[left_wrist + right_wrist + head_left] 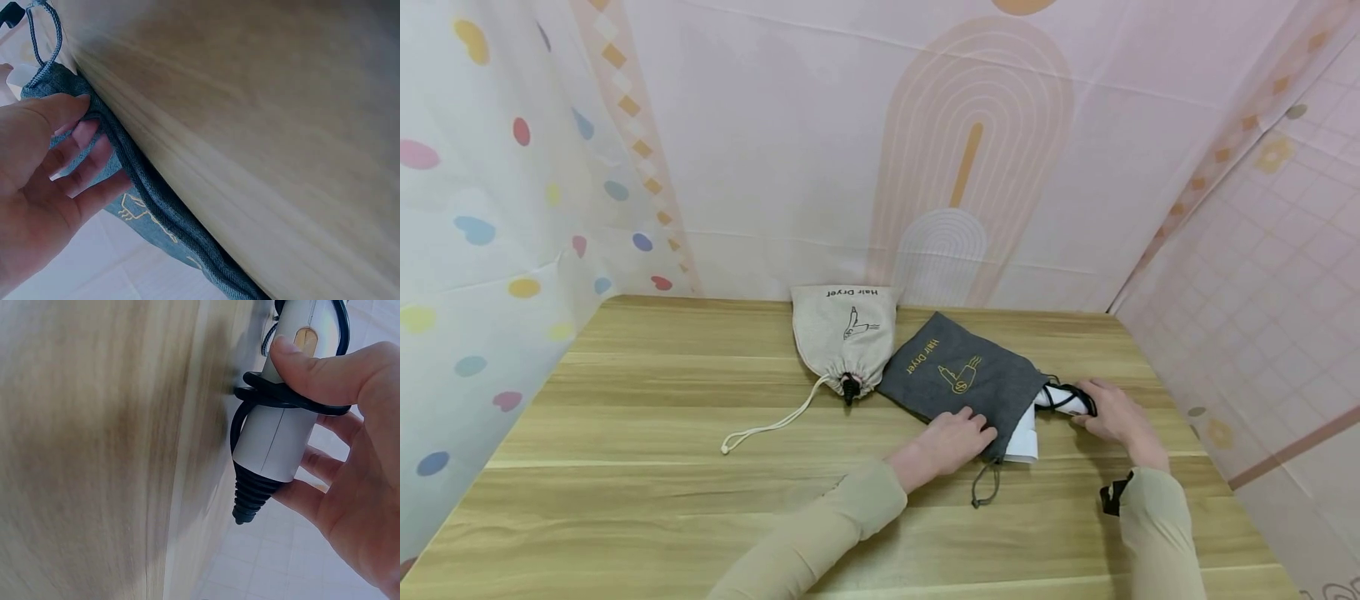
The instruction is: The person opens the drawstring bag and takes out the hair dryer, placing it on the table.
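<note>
A dark grey drawstring bag (992, 358) printed "Hair Dryer" lies on the wooden table, its mouth facing right. Out of that mouth sticks a white hair dryer (1021, 437), the rest of it hidden inside. My right hand (1112, 412) grips the dryer's handle (272, 444), which has a black cord (278, 397) wound around it. At the bag's near edge, close to the mouth, my left hand (947, 442) pinches the cloth between thumb and fingers (94, 159). A grey drawstring loop (987, 487) hangs from the mouth's near corner.
Left of the grey bag, touching or nearly touching it, lies a cream drawstring bag (842, 333), also printed "Hair Dryer". Its white cord (775, 425) trails left over the table (647, 467). Patterned cloth (775, 150) hangs behind and on both sides.
</note>
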{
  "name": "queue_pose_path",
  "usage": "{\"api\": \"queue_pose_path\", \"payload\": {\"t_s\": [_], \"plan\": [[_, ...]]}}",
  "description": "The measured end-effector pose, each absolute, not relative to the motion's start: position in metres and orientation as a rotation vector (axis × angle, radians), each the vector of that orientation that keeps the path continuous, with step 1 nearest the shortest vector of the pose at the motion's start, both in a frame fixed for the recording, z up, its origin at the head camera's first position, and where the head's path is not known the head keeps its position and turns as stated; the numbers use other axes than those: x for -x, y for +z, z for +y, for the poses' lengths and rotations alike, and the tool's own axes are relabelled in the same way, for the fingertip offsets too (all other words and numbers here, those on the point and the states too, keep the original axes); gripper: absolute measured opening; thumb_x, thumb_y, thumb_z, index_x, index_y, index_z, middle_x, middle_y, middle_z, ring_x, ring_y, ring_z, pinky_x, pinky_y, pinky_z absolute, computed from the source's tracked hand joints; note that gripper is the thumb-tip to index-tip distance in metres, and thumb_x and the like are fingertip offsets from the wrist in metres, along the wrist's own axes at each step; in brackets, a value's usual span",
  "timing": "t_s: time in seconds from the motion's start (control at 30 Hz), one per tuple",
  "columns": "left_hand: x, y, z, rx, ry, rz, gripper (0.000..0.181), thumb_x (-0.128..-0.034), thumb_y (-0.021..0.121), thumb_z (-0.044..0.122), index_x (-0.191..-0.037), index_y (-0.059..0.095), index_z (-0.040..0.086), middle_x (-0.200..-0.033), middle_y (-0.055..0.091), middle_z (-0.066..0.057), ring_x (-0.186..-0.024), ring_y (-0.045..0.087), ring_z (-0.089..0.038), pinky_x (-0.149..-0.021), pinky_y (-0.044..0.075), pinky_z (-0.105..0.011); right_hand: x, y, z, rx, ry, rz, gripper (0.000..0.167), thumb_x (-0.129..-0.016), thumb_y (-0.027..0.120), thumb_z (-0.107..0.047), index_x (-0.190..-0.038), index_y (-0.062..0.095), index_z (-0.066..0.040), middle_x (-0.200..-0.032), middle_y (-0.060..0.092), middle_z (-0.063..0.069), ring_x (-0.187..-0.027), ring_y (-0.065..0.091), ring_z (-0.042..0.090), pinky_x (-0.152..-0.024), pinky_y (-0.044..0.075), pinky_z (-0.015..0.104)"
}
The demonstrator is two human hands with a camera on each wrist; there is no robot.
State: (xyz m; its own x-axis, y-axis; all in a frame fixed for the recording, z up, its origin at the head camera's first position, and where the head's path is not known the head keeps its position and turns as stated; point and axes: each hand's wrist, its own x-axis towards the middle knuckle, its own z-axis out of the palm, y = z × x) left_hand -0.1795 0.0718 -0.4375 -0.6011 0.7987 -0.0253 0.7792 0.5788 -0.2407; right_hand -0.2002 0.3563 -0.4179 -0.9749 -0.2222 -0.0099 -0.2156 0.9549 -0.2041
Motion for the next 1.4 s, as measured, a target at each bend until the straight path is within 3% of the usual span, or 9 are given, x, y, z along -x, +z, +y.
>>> {"api": "queue_pose_path", "payload": {"t_s": [0.27,0.53,0.83,1.03,1.4], "plan": [[0.183,-0.434,0.062,1.440,0.236,-2.769,0.039,-0.0972,0.050,0.014,-0.132,0.053,0.032,-0.130,0.056,0.005,-0.114,0.058,-0.015,-0.084,0.053,-0.026,0.199,-0.416,0.357,0.347,-0.323,3.056,0.054,-0.082,0.070,-0.015,-0.129,0.051,0.003,-0.129,0.051,0.031,-0.111,0.051,0.053,-0.082,0.045,0.064],[0.189,-0.433,0.055,1.499,0.116,-2.789,0.035,-0.0979,0.050,0.017,-0.127,0.057,0.036,-0.134,0.056,0.005,-0.120,0.057,-0.019,-0.090,0.052,-0.030,0.200,-0.416,0.359,0.382,-0.321,3.058,0.051,-0.082,0.069,-0.016,-0.127,0.053,0.002,-0.128,0.053,0.028,-0.110,0.053,0.051,-0.081,0.047,0.061],[0.192,-0.432,0.052,1.545,0.107,-2.751,0.027,-0.0956,0.055,0.020,-0.120,0.059,0.030,-0.119,0.062,0.006,-0.105,0.061,-0.015,-0.081,0.053,-0.027,0.200,-0.416,0.359,0.400,-0.331,3.067,0.050,-0.082,0.070,-0.016,-0.125,0.054,0.002,-0.124,0.055,0.027,-0.108,0.055,0.049,-0.082,0.047,0.060],[0.186,-0.432,0.055,1.451,0.071,-2.823,0.029,-0.0968,0.053,0.031,-0.125,0.054,0.021,-0.120,0.062,0.002,-0.109,0.058,-0.016,-0.082,0.053,-0.029,0.198,-0.414,0.358,0.354,-0.305,3.053,0.053,-0.082,0.070,-0.017,-0.127,0.052,0.004,-0.128,0.051,0.030,-0.110,0.052,0.053,-0.083,0.045,0.063],[0.179,-0.432,0.062,1.288,-0.019,-2.779,0.038,-0.0947,0.050,0.047,-0.119,0.057,0.018,-0.111,0.059,0.001,-0.094,0.057,-0.016,-0.069,0.052,-0.026,0.194,-0.410,0.351,0.248,-0.272,2.967,0.064,-0.083,0.068,-0.027,-0.135,0.045,0.002,-0.133,0.048,0.033,-0.113,0.051,0.053,-0.083,0.044,0.065]]}}
